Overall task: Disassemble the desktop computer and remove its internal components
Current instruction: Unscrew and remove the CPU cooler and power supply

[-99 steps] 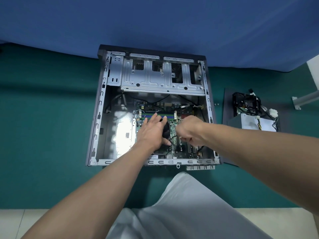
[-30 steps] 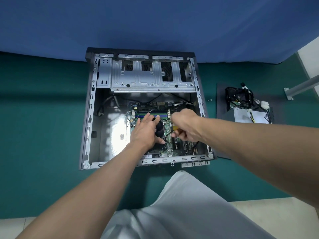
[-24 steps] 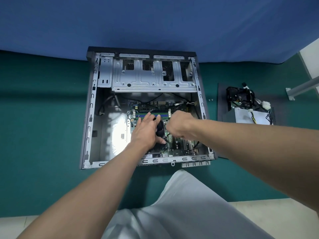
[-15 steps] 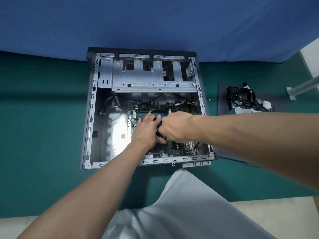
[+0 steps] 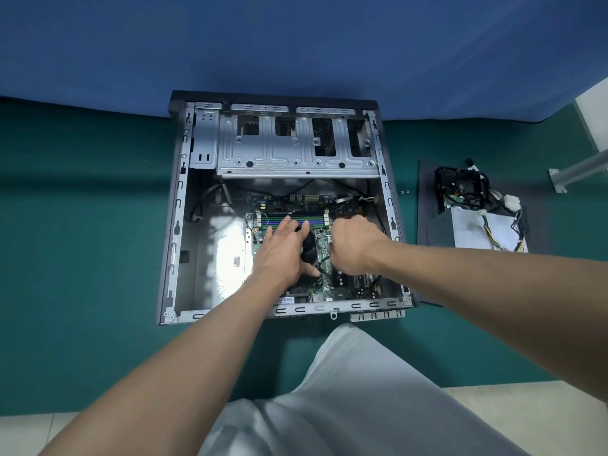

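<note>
The open desktop case (image 5: 179,205) lies flat on a green surface. Its green motherboard (image 5: 342,287) fills the lower right of the case. My left hand (image 5: 283,251) lies flat on the black CPU cooler fan (image 5: 309,248), fingers straight and reaching toward the memory sticks (image 5: 312,222), thumb along the fan's near side. My right hand (image 5: 353,245) is curled just right of the fan. It grips a screwdriver that the fist hides almost entirely; only a thin dark shaft (image 5: 324,258) shows under it.
A silver drive cage (image 5: 296,149) spans the far end of the case. To the right, a power supply (image 5: 473,232) with loose cables sits on a dark panel (image 5: 424,199), two small screws (image 5: 404,191) beside it. My white-clad knee (image 5: 345,390) is in front.
My right hand slid left against the fan, then back right a little, staying curled. A yellow handle seen one second ago is now hidden. My left hand stayed on the fan.
</note>
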